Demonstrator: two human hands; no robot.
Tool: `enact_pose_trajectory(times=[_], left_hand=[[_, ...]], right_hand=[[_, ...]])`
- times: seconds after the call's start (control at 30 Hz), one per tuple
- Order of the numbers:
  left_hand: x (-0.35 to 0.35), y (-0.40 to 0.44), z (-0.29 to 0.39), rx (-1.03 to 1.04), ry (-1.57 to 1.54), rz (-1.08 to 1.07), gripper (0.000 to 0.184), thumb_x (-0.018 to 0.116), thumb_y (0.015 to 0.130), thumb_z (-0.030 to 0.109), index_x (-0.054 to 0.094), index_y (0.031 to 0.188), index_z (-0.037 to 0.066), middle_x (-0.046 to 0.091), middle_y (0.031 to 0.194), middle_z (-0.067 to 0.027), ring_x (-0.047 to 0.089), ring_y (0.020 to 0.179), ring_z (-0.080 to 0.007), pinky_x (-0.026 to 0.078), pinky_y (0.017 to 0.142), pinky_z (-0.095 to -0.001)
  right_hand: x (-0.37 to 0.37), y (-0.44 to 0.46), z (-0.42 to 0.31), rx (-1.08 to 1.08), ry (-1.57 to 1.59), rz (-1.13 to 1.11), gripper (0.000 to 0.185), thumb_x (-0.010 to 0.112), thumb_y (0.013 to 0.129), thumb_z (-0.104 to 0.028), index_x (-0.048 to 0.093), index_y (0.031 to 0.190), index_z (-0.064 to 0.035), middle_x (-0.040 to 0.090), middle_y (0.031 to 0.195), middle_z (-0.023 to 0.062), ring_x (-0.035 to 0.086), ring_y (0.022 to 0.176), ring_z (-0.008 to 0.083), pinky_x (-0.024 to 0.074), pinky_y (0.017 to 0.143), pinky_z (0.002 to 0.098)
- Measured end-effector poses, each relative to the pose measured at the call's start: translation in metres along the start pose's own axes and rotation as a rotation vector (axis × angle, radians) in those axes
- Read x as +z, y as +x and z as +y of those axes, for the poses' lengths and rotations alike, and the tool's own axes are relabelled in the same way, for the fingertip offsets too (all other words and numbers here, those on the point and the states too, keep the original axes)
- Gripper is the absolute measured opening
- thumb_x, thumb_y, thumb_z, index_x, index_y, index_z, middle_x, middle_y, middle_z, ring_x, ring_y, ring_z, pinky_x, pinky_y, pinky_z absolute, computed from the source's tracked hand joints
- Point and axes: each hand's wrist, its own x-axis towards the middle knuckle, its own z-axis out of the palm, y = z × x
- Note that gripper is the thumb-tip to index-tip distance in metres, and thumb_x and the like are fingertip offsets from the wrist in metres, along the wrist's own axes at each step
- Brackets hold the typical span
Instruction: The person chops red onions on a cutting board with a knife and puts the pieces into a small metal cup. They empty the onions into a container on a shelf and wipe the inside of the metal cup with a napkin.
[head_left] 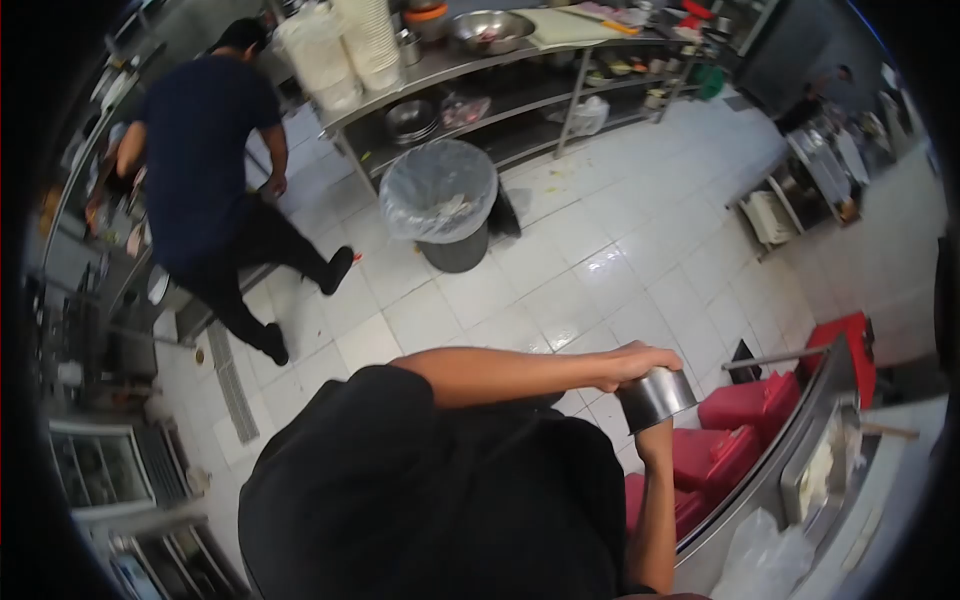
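Observation:
My left hand point(642, 362) grips the upper rim of a shiny, round metal container point(657, 399), its fingers bent over the edge. The container is tilted, and its inside does not show. My right hand point(655, 440) comes up from below against the container's lower side. Only its wrist and heel show; the metal hides the fingers. Just beyond and below the container stand several red plastic bins point(716, 455), beside a steel counter point(737, 510).
A bin with a clear liner point(440, 195) stands on the tiled floor point(590, 260). Behind it is a steel table point(440, 68) with stacked tubs point(318, 60) and a metal bowl point(490, 33). A co-worker point(205, 150) bends at the left. A tray point(820, 465) and plastic bag point(765, 555) lie on the right counter.

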Motion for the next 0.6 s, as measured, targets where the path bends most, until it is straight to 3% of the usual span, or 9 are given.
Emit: enact_pose_trajectory(times=[0.03, 0.1, 0.13, 0.23, 0.3, 0.47, 0.5, 0.57, 0.6], left_hand=[[-0.001, 0.016, 0.001, 0.032, 0.016, 0.027, 0.044, 0.065, 0.079, 0.041, 0.062, 0.102, 0.004, 0.062, 0.094, -0.0082, 0.061, 0.081, -0.0173, 0.049, 0.071, -0.0313], [-0.011, 0.045, 0.014, 0.029, 0.018, 0.137, 0.044, 0.068, 0.077, 0.041, 0.062, 0.1, 0.003, 0.062, 0.093, -0.0079, 0.061, 0.08, -0.0173, 0.049, 0.069, -0.0311], [-0.016, 0.055, 0.021, 0.037, -0.01, 0.178, 0.046, 0.069, 0.075, 0.041, 0.063, 0.101, 0.003, 0.062, 0.093, -0.0081, 0.061, 0.081, -0.0174, 0.049, 0.068, -0.0314], [-0.048, 0.075, 0.051, 0.151, 0.053, 0.346, 0.046, 0.067, 0.077, 0.041, 0.064, 0.102, 0.002, 0.062, 0.093, -0.0085, 0.061, 0.081, -0.0174, 0.049, 0.068, -0.0318], [-0.087, 0.078, 0.069, 0.342, 0.007, 0.493, 0.047, 0.064, 0.081, 0.043, 0.062, 0.108, 0.004, 0.063, 0.096, -0.0093, 0.062, 0.083, -0.0188, 0.05, 0.07, -0.0332], [-0.107, 0.044, 0.098, 0.367, -0.224, 0.524, 0.05, 0.062, 0.083, 0.047, 0.059, 0.115, 0.01, 0.063, 0.104, -0.0093, 0.063, 0.092, -0.021, 0.05, 0.078, -0.035], [-0.102, 0.049, 0.095, 0.378, -0.237, 0.518, 0.05, 0.062, 0.083, 0.048, 0.058, 0.117, 0.011, 0.063, 0.105, -0.0092, 0.063, 0.094, -0.0214, 0.049, 0.079, -0.0354], [-0.089, 0.068, 0.085, 0.336, -0.237, 0.453, 0.051, 0.064, 0.081, 0.048, 0.059, 0.116, 0.011, 0.062, 0.108, -0.0097, 0.061, 0.094, -0.0217, 0.047, 0.083, -0.036], [-0.077, 0.082, 0.077, 0.351, -0.301, 0.447, 0.051, 0.064, 0.081, 0.047, 0.059, 0.115, 0.01, 0.061, 0.108, -0.0103, 0.06, 0.096, -0.0218, 0.047, 0.083, -0.0365]], right_hand=[[-0.011, 0.014, 0.004, 0.126, 0.152, 0.014, 0.045, 0.057, 0.094, -0.019, 0.044, 0.132, 0.0011, 0.053, 0.127, 0.0112, 0.054, 0.114, 0.0202, 0.0439, 0.097, 0.0327], [-0.015, 0.041, -0.004, 0.109, 0.797, 0.047, 0.038, 0.049, 0.095, -0.014, 0.047, 0.13, 0.0001, 0.055, 0.126, 0.0122, 0.054, 0.116, 0.0234, 0.0426, 0.1, 0.0353], [-0.025, 0.057, 0.0, 0.153, 0.906, 0.032, 0.038, 0.05, 0.094, -0.009, 0.045, 0.131, -0.0003, 0.056, 0.124, 0.0117, 0.055, 0.115, 0.0207, 0.0438, 0.099, 0.0349], [-0.067, 0.094, -0.003, 0.067, 1.002, -0.186, 0.036, 0.056, 0.086, -0.002, 0.049, 0.121, 0.0023, 0.057, 0.116, 0.0132, 0.056, 0.111, 0.0252, 0.0413, 0.102, 0.0397], [-0.104, 0.106, -0.004, -0.001, 1.205, -0.316, 0.036, 0.058, 0.085, -0.004, 0.049, 0.118, 0.0051, 0.057, 0.113, 0.0174, 0.055, 0.111, 0.0318, 0.0426, 0.1, 0.0477], [-0.118, 0.167, -0.039, 0.128, 0.751, -0.176, 0.029, 0.057, 0.088, -0.004, 0.051, 0.115, 0.007, 0.059, 0.11, 0.0184, 0.059, 0.108, 0.031, 0.0505, 0.093, 0.0471], [-0.1, 0.178, -0.05, 0.169, 0.763, -0.2, 0.027, 0.056, 0.09, -0.002, 0.053, 0.115, 0.0075, 0.06, 0.11, 0.0178, 0.06, 0.105, 0.0282, 0.0504, 0.093, 0.0406], [-0.061, 0.206, -0.05, 0.189, 0.703, -0.142, 0.029, 0.054, 0.091, -0.007, 0.053, 0.117, 0.0071, 0.06, 0.112, 0.0161, 0.059, 0.108, 0.0267, 0.049, 0.092, 0.0359], [-0.048, 0.218, -0.049, 0.271, 0.818, -0.114, 0.031, 0.052, 0.091, -0.009, 0.053, 0.117, 0.007, 0.059, 0.114, 0.0145, 0.059, 0.108, 0.0255, 0.0484, 0.091, 0.0334]])
